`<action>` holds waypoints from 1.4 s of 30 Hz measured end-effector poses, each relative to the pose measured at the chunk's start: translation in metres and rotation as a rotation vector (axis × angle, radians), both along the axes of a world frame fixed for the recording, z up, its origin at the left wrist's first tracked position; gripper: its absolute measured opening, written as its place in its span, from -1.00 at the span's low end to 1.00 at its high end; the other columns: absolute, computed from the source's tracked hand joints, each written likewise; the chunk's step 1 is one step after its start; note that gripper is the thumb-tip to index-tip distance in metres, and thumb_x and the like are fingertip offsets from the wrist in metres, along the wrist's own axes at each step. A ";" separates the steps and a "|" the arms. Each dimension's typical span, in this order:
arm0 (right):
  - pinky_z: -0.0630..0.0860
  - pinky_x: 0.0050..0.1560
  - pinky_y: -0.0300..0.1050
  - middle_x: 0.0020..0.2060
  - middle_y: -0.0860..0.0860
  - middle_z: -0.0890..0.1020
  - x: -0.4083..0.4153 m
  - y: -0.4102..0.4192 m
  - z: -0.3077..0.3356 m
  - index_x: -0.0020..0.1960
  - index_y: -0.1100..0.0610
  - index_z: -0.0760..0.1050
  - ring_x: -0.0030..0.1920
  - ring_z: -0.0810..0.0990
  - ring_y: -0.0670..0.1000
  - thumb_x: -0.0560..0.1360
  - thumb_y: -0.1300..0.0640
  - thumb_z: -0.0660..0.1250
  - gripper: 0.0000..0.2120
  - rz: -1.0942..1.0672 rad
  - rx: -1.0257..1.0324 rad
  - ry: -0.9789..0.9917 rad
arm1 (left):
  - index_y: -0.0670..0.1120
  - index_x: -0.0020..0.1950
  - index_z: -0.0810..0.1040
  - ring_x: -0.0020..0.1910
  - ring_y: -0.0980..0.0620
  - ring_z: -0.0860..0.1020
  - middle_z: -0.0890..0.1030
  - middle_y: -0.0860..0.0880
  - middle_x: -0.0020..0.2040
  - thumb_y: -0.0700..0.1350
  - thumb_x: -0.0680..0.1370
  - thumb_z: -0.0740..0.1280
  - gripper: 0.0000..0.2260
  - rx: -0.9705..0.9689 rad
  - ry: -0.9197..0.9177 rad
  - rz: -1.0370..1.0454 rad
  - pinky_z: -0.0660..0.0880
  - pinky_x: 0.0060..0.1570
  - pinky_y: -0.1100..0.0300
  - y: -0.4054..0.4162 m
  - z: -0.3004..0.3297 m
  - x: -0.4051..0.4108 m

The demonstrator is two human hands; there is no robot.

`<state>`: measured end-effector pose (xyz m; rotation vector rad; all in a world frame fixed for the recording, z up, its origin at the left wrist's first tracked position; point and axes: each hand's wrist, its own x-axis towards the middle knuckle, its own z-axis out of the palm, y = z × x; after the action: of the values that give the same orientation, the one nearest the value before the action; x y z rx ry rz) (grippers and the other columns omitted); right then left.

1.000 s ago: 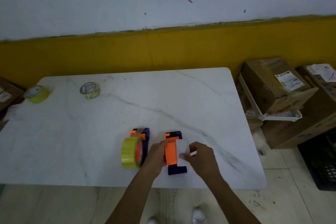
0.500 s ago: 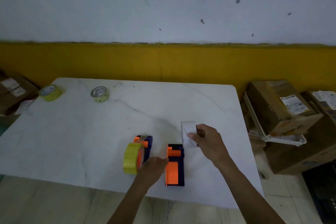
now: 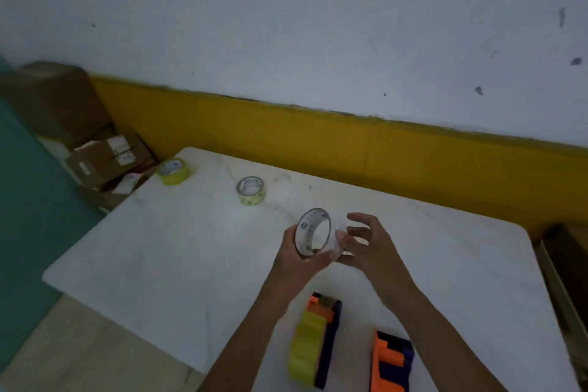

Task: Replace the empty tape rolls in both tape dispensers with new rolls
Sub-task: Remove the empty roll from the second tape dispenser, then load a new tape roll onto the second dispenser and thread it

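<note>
Cataloguing the head view, the only one. Soft focus and dim light blur fine detail throughout.

Hidden or cut off: both forearms run off the bottom edge. The right dispenser point(image 3: 393, 363), orange and dark blue, is cropped by the bottom edge; its hub cannot be made out. The left dispenser point(image 3: 327, 334) shows only its orange top and dark blue side, the rest covered by the yellow roll point(image 3: 307, 348) mounted on it. Boxes point(image 3: 105, 157) at far left are partly blocked by the table point(image 3: 159, 258) corner; another box at the right edge is mostly out of frame. Printing inside the core is unreadable.

Task item: empty core point(image 3: 313, 232), a thin white ring with its opening turned toward the camera, held in the air above the table's middle, beyond both dispensers.

Left hand point(image 3: 302, 259): fingers curled under and around the core's lower left rim, thumb against its lower edge, gripping it.

Right hand point(image 3: 366, 245): fingers spread and loosely curved just right of the core, thumb tip at the ring's right wall; whether the other fingers touch it cannot be told.

Also on the table: thin roll point(image 3: 250, 190) lying flat toward the far side; fuller yellow roll point(image 3: 173, 171) at the far left corner, well apart from the hands.
</note>
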<state>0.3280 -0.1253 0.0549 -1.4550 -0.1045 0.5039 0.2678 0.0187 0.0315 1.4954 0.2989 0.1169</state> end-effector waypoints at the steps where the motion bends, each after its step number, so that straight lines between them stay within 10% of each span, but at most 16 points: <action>1: 0.69 -0.13 -0.10 0.09 0.18 0.56 0.006 0.023 -0.002 0.29 0.20 0.39 -0.01 0.66 0.11 0.51 0.26 0.37 -0.63 0.013 -0.015 -0.005 | 0.15 0.01 0.54 -0.12 0.31 0.65 0.70 0.20 -0.11 -0.29 0.41 0.50 -0.63 0.026 0.003 -0.002 0.58 -0.21 0.39 0.021 -0.001 0.005; 7: 0.59 0.19 0.08 0.20 0.11 0.58 0.047 0.182 -0.044 0.23 0.14 0.49 0.18 0.62 0.17 0.51 0.24 0.37 -0.70 0.128 -0.114 0.028 | 0.12 0.00 0.62 -0.15 0.18 0.69 0.73 0.13 -0.14 0.01 0.30 0.57 -0.70 0.237 0.069 0.055 0.62 -0.22 0.32 0.185 -0.035 0.049; 11: 0.53 0.28 0.09 0.29 0.00 0.52 0.073 0.295 -0.087 0.28 0.01 0.45 0.18 0.61 0.11 0.52 0.19 0.35 -0.65 0.204 -0.183 0.114 | 0.04 0.17 0.57 0.02 0.09 0.66 0.68 0.05 0.02 0.35 0.09 0.56 -0.27 0.572 0.267 0.140 0.66 -0.03 0.10 0.319 -0.101 0.097; 17: 0.51 -0.28 -0.12 -0.07 0.13 0.57 0.090 0.374 -0.122 0.10 0.16 0.47 -0.30 0.62 0.04 0.44 0.42 0.37 -0.70 0.084 -0.007 0.538 | -0.25 0.34 0.39 0.15 -0.24 0.45 0.48 -0.23 0.18 0.06 0.13 0.63 -0.11 0.887 0.373 0.101 0.44 0.14 -0.02 0.402 -0.145 0.169; 26: 0.59 -0.18 -0.03 -0.05 0.12 0.64 0.121 0.434 -0.120 0.10 0.22 0.55 -0.18 0.63 0.04 0.56 0.29 0.23 -0.83 0.078 -0.201 0.458 | -0.25 0.49 0.16 0.29 -0.13 0.37 0.38 -0.17 0.34 0.34 0.17 0.45 0.10 0.857 0.189 -0.115 0.35 0.31 0.07 0.444 -0.173 0.189; 33: 0.64 -0.25 -0.05 -0.10 0.19 0.65 0.158 0.508 -0.114 0.11 0.31 0.52 -0.19 0.64 0.11 0.59 0.32 0.20 -0.83 0.125 -0.183 0.333 | -0.16 0.24 0.50 0.18 -0.16 0.51 0.60 -0.16 0.14 0.20 0.38 0.29 -0.42 1.170 0.134 0.208 0.46 0.22 -0.10 0.543 -0.150 0.177; 37: 0.58 -0.05 -0.04 0.03 0.15 0.65 0.164 0.565 -0.120 0.14 0.16 0.53 -0.04 0.61 0.07 0.56 0.26 0.24 -0.81 0.166 -0.284 0.098 | -0.08 0.10 0.58 0.05 -0.16 0.63 0.66 -0.08 -0.02 0.13 0.43 0.29 -0.62 1.358 0.324 -0.131 0.44 0.23 -0.19 0.583 -0.165 0.169; 42: 0.44 0.29 -0.04 0.22 0.00 0.51 0.144 0.577 -0.121 0.34 0.07 0.38 0.21 0.49 -0.03 0.60 0.09 0.21 -0.69 -0.027 -0.329 -0.127 | -0.11 0.09 0.65 0.06 -0.09 0.67 0.73 -0.12 0.02 -0.20 0.42 0.34 -0.74 1.098 0.172 0.076 0.23 0.39 -0.02 0.585 -0.157 0.152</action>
<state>0.4720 0.4517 -0.0659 -1.8084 -0.1061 0.4192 0.4196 0.6040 -0.1257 2.5906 0.4649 0.2348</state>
